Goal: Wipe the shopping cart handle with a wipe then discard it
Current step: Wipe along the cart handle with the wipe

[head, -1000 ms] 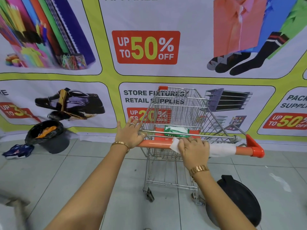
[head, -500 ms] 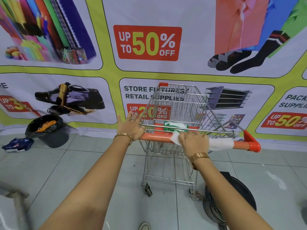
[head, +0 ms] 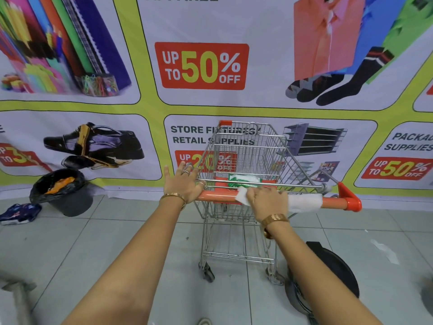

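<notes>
A small wire shopping cart (head: 243,156) stands in front of me with an orange handle (head: 218,195) running left to right. My right hand (head: 267,199) presses a white wipe (head: 304,201) onto the middle of the handle; the wipe wraps the bar and sticks out on both sides of the hand. My left hand (head: 184,181) rests on the handle's left end, palm down with fingers spread over the basket's wire edge. A green and white wipe pack (head: 243,179) lies in the cart's child seat, just behind the handle.
A dark bin lined with a black bag (head: 63,191) stands on the tiled floor at the left by the banner wall. A black round bin lid (head: 332,270) lies on the floor under my right arm. A blue packet (head: 20,212) lies at far left.
My right hand with the wipe has stayed near the middle of the handle, shifting only slightly. The view has moved a little; my left hand keeps its place on the left end.
</notes>
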Demonstrator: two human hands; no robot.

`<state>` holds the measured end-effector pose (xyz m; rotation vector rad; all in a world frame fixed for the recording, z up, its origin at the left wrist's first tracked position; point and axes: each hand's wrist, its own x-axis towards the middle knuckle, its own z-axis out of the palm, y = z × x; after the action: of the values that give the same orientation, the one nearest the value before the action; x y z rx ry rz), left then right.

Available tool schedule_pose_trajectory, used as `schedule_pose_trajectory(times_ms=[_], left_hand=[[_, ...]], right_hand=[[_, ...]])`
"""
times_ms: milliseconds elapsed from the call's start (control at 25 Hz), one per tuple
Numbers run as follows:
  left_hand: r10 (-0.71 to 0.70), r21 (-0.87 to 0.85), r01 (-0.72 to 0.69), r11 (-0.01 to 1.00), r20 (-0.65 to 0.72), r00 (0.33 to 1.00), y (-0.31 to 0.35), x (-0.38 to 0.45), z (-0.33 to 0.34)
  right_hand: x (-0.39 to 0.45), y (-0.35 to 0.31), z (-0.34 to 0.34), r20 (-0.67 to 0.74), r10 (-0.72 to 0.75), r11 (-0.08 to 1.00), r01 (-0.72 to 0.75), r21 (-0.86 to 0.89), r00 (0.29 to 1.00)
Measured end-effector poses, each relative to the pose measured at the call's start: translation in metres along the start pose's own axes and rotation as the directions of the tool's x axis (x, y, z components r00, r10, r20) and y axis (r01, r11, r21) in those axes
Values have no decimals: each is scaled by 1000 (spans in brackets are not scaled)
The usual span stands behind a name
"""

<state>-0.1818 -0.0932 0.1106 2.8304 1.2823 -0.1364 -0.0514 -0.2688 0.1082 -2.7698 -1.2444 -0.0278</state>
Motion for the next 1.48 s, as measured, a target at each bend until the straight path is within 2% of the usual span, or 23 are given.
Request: schedule_pose_trajectory(times_ms=[80, 160, 280, 400, 560, 640, 800, 880, 960, 1120, 1240, 1320, 1400, 1480], left_hand=[[-10, 7, 10, 1000, -7, 1000, 4, -2, 1], [-9, 10, 9, 1000, -15, 1000, 9, -4, 1], [-2, 16, 2, 1000, -27, 1000, 10, -5, 1], [4, 20, -3, 1000, -41, 999, 5, -7, 0], [-3, -9, 3, 1000, -38, 999, 5, -6, -1], [-12, -12, 12, 1000, -42, 999, 10, -7, 0], [-4, -6, 4, 1000, -61, 998, 9, -7, 1], [-1, -2, 0, 1000, -68, 998, 4, -7, 0], [3, 0, -3, 1000, -64, 998, 2, -6, 0], [8, -6, -8, 1000, -49, 999, 5, -8, -2], [16, 24, -15, 1000, -47, 999, 9, -9, -3], [20, 63, -18, 998, -37, 999, 9, -9, -2], [31, 67, -29, 997, -31, 999, 8, -7, -2], [46, 51, -44, 998, -44, 998, 4, -5, 0]], right_hand=[[-4, 20, 0, -28, 102, 994, -102, 26, 994], [-4, 2, -1, 9, 107, 993, -108, 40, 994], [-9, -53, 5, 11, -41, 994, 40, 99, 999], [-9, -53, 5, -31, -98, 985, 102, 136, 995], [-9, -3, 4, -31, 68, 985, -62, 162, 997], [-8, -8, 3, -2, 93, 985, -92, 143, 996], [-8, -62, 10, 11, -51, 980, 48, 193, 999], [-6, -60, 9, 8, -76, 973, 73, 220, 997], [-5, -34, 7, -16, -38, 973, 41, 225, 999], [0, 26, 0, -48, 174, 965, -160, 206, 984], [5, 17, 1, -21, 230, 962, -224, 156, 973], [8, -12, 2, 6, 195, 975, -195, 111, 981], [8, -38, 1, 7, 103, 987, -103, 121, 995], [4, -39, 0, -19, 27, 988, -24, 152, 999]])
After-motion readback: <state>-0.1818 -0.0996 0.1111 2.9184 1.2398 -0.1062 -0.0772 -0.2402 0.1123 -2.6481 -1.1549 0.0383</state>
